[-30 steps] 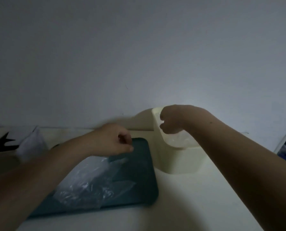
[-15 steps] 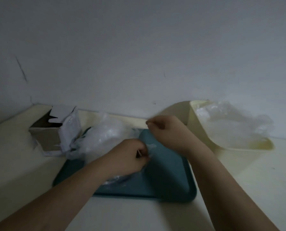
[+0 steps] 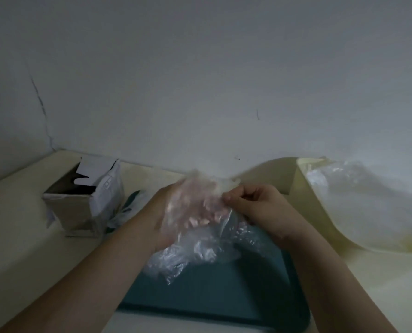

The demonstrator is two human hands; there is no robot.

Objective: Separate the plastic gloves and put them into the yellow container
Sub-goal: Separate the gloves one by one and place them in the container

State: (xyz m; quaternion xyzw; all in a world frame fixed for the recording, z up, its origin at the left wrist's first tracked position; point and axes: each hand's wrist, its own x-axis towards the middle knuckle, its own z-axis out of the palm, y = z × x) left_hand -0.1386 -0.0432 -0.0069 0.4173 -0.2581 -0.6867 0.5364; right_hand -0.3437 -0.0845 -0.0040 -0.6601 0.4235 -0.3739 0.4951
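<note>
Looks like we're partway: some gloves (image 3: 368, 200) already sit in the yellow container (image 3: 304, 188), while our left grip (image 3: 169, 212) clutches the remaining clump of plastic gloves (image 3: 195, 251) above the teal tray (image 3: 224, 299) and our right grip (image 3: 255, 207) pinches one edge to peel it off.

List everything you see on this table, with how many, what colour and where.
held gloves: one bunch, clear, above the tray between the hands
stored gloves: one heap, clear, in the container
container: one, pale yellow, right of the tray
tray: one, teal, centre of the table
box: one, brown cardboard, open, left of the tray
table: one, cream, against the wall
wall: one, grey-white, behind the table
left hand: one, holds the held gloves
right hand: one, pinches their top edge
</note>
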